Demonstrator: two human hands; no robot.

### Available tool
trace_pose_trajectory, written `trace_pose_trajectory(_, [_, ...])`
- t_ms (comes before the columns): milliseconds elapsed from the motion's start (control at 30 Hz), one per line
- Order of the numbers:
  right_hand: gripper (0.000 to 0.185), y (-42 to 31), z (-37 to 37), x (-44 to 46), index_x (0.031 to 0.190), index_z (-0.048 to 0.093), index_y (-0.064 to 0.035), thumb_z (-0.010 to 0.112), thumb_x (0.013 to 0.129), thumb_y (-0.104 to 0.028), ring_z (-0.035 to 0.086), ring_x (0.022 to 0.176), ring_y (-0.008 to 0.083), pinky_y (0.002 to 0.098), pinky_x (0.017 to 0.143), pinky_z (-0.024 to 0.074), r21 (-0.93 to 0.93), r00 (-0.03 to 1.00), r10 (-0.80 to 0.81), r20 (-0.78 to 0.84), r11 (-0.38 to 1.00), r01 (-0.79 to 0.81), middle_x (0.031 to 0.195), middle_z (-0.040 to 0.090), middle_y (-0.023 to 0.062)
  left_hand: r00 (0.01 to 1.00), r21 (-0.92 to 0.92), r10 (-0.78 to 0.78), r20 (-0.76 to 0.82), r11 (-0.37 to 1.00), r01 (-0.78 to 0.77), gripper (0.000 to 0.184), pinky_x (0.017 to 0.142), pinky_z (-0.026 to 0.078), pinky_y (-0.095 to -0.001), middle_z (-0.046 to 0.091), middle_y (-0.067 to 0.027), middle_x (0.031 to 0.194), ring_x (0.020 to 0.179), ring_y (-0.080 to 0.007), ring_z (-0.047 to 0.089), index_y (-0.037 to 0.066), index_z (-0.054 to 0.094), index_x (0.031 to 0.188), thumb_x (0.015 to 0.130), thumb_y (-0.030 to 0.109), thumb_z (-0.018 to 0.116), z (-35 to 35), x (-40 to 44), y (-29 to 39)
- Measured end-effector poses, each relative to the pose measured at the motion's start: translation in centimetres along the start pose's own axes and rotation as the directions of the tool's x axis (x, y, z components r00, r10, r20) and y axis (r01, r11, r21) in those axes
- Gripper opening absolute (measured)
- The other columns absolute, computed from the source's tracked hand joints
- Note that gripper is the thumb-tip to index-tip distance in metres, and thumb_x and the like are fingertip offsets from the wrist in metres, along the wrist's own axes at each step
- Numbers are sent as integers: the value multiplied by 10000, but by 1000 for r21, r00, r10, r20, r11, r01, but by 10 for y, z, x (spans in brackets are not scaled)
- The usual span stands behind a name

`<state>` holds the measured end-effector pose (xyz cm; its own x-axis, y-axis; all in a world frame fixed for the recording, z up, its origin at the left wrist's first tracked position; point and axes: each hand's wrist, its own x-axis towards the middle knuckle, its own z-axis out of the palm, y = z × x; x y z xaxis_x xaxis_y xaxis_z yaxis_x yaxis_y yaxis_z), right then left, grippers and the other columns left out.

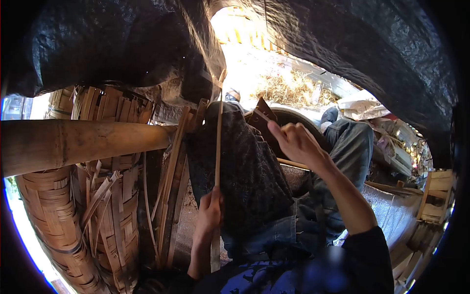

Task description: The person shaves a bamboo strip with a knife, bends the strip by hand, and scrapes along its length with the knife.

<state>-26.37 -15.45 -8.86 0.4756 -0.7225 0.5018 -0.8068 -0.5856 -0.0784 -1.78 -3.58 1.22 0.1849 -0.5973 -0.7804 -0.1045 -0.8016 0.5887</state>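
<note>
Bamboo strip (219, 142), pale, long and thin, stood nearly upright in the head view, its long axis running from twelve o'clock to six. The person's bare left hand (209, 211) was the nearer one: its fingers were curled closed around the strip's lower part, touching it, so that most of the strip's visible length rose from them towards twelve o'clock. A pale length also showed below that hand at six o'clock; whether it was the same piece could not be told.

The bare right hand (299, 142) was raised between one and two o'clock from the left. Its fingers were folded closed on a dark brown, flat, wedge-shaped tool that looked like a blade (266, 108), though the grip itself was partly hidden. From these right fingers the strip lay at nine o'clock, well apart, with open space between it and the tool, whose tip pointed towards eleven.

Behind the strip was a leg in dark denim trousers (240, 147). At nine to ten o'clock from the left hand, a thick, round, tan bamboo pole (93, 142) reached in, its near end short of the strip.
</note>
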Motion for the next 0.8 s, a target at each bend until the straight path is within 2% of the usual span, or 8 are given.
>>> trace_pose_trajectory(100, [668,-25,-40,-6,496,596,-11,464,899,-528,489,344,169,324,343,417,126,972,120,203,981,-147,367,445,106,995,188,102,-22,978,-96,408,336,306,-295,438,-30,458,345,-150,424,74,469,680,979,338,387,8,14,-1])
trace_pose_trajectory(167, [592,-40,-75,11,480,526,-23,537,889,-452,525,373,301,395,394,438,322,650,235,722,718,-617,384,436,138,852,700,522,-36,622,-352,363,387,407,-378,550,-156,515,421,-288,550,54,497,695,964,286,418,15,12,-3])
trace_pose_trajectory(467, [738,-54,-68,6,508,604,2,393,894,-591,611,462,306,403,464,500,211,677,237,697,835,-509,437,526,168,873,941,487,1,295,-166,248,528,483,-437,583,-193,565,555,-366,613,31,520,787,944,197,423,39,1,4])
trace_pose_trajectory(533, [571,-53,-61,-3,476,411,-89,578,847,-490,490,384,268,386,335,409,232,750,246,614,852,-470,423,416,86,868,953,496,20,253,-166,206,522,498,-417,597,-183,573,560,-345,628,35,513,788,926,170,440,40,1,1])
trace_pose_trajectory(667, [585,-47,-50,-7,472,478,-62,552,861,-493,514,393,286,391,366,439,210,859,240,452,907,-364,401,405,83,852,978,518,79,124,-166,102,522,516,-386,615,-168,585,573,-314,649,37,507,789,867,97,479,48,-8,-5])
trace_pose_trajectory(733, [424,-34,-43,6,805,648,-4,508,906,-391,556,464,275,381,411,465,78,568,348,746,801,-593,489,475,110,860,976,504,83,134,-173,88,531,517,-391,619,-171,595,583,-315,651,37,508,793,857,91,479,50,-11,-5])
trace_pose_trajectory(767, [379,-23,-21,-19,1259,508,-93,464,926,-268,588,555,263,368,464,485,136,651,119,750,935,-328,636,543,140,870,972,486,83,151,-177,76,540,519,-395,624,-174,605,594,-317,654,36,510,797,846,84,479,51,-12,-5])
trace_pose_trajectory(800, [379,-24,-24,-13,1259,508,-93,464,926,-268,588,555,263,368,464,485,129,653,128,747,935,-331,636,543,140,866,972,491,90,147,-184,76,540,519,-395,624,-174,605,594,-317,654,36,510,797,846,84,479,50,-11,-5])
